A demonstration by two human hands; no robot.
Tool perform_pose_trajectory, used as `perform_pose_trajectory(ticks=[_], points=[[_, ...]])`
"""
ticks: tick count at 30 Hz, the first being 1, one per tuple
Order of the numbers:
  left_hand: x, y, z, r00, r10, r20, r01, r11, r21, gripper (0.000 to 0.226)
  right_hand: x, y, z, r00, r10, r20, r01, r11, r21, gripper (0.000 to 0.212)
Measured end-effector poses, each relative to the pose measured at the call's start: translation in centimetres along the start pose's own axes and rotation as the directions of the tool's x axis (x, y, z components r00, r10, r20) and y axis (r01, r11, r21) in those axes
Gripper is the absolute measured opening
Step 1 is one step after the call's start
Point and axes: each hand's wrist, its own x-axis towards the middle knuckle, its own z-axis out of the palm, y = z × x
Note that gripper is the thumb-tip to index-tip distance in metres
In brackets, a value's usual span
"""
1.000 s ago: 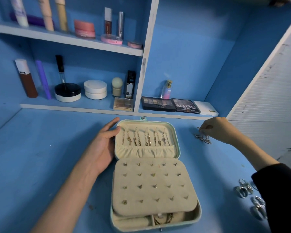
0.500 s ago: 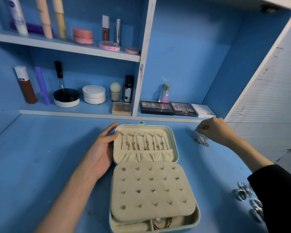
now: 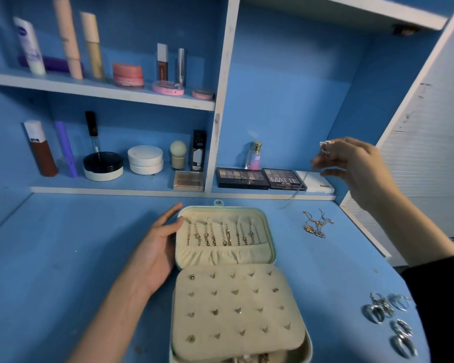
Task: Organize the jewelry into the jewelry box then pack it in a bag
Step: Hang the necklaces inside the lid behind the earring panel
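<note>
I see the left hand (image 3: 157, 247) lying open against the jewelry box (image 3: 271, 231) lid. The right hand (image 3: 357, 166) pinches a thin necklace (image 3: 325, 148), held above the table (image 3: 63, 258).

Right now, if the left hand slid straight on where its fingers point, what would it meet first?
Probably the white front edge of the lower shelf, below the small peach square palette; the left hand would skim past the cream jewelry box lid.
</note>
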Motion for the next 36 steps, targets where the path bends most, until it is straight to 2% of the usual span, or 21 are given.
perform_pose_trajectory(ticks=[8,19,24,36], points=[[0.0,0.0,-0.1,1.0,0.005,0.006,-0.005,0.999,-0.038,0.043,-1.7,-3.9,2.5,0.985,-0.054,0.165,0.024,0.984,0.178,0.017],[-0.2,0.1,-0.2,1.0,0.012,0.009,-0.011,1.0,-0.022,0.045,-4.1,-5.7,6.4,0.928,-0.142,0.346,0.148,0.989,0.007,0.018],[-0.2,0.1,-0.1,1.0,0.02,0.009,-0.019,1.0,-0.024,0.046,-4.7,-5.4,8.0,0.905,-0.116,0.41,0.117,0.993,0.023,0.018],[-0.4,0.3,0.1,1.0,0.006,0.012,-0.006,1.0,-0.006,0.046,-5.4,-5.2,10.5,0.884,-0.091,0.459,0.052,0.994,0.098,0.009]])
